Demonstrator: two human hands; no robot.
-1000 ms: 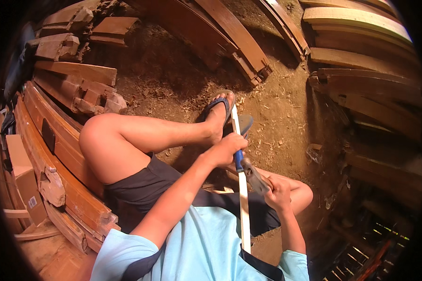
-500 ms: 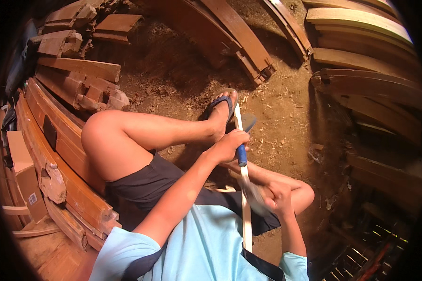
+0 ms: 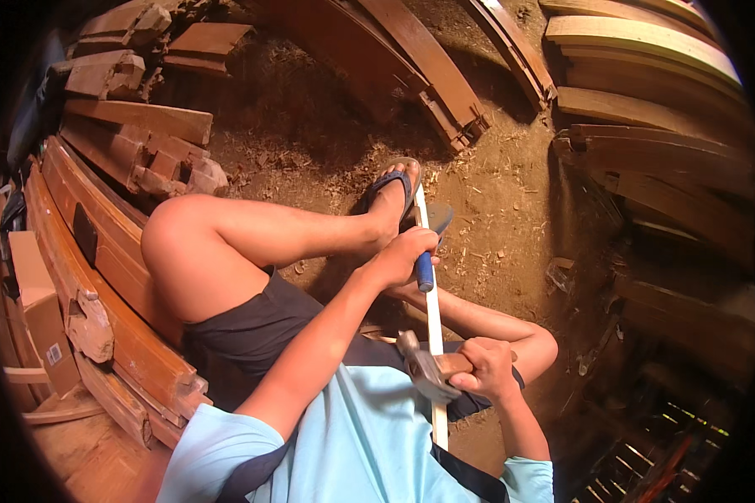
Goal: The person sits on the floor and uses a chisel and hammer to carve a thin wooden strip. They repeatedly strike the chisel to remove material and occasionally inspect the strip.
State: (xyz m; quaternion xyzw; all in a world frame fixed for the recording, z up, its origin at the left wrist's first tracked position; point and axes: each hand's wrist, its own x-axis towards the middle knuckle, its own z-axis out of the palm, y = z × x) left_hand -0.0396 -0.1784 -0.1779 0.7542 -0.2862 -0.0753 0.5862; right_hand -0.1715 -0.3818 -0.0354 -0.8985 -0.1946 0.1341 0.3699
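Note:
My left hand [image 3: 408, 254] is closed around a chisel with a blue handle [image 3: 424, 272], whose butt end points back toward me. Fingers hide its blade. Beneath it a long pale wood strip [image 3: 434, 323] runs from beside my sandalled foot [image 3: 392, 194] to my lap. A claw hammer [image 3: 429, 371] with a wooden handle is gripped in my right hand [image 3: 488, 366]. The hammer's metal head hangs over the strip, nearer to me than the chisel's butt and apart from it.
Carved brown wood pieces [image 3: 122, 285] lie stacked at my left beside a cardboard box [image 3: 46, 327]. More brown boards [image 3: 432, 67] rest ahead, and curved planks [image 3: 646, 42] are piled at the right. Wood shavings are scattered over the dirt floor [image 3: 503, 226].
The hammer, blurred before, has swung toward me and left, with its head now across the strip. My left hand and the chisel have shifted slightly left, partly along with the whole view.

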